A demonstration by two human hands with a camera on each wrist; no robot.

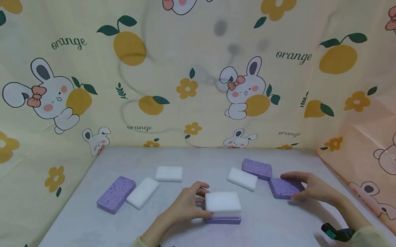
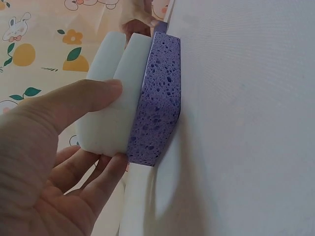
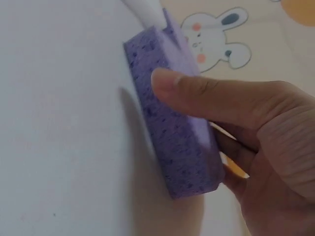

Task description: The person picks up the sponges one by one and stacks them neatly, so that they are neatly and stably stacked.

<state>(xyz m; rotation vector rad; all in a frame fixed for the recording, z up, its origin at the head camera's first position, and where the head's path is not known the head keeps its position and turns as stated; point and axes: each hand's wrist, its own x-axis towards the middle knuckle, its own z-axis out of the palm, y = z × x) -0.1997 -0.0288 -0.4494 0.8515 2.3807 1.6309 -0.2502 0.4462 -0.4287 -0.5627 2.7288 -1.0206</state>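
Near the table's front middle, two white sponges (image 2: 106, 128) are stacked flat on a purple sponge (image 2: 160, 93). My left hand (image 1: 190, 205) grips the white sponges from the left side, the thumb on their near face and the fingers at the far side. To the right, my right hand (image 1: 317, 189) holds another purple sponge (image 3: 172, 132) between thumb and fingers. It lies at the table surface, close to a further purple sponge (image 1: 257, 169) behind it. Part of the held sponge's right end is hidden by the hand.
A white sponge (image 1: 242, 179) lies left of the right hand. At the left are a purple sponge (image 1: 116, 195), a white sponge (image 1: 142, 193) beside it and another white sponge (image 1: 169, 174) farther back. Patterned cloth (image 1: 198, 112) walls the back and sides of the white table (image 1: 266, 231).
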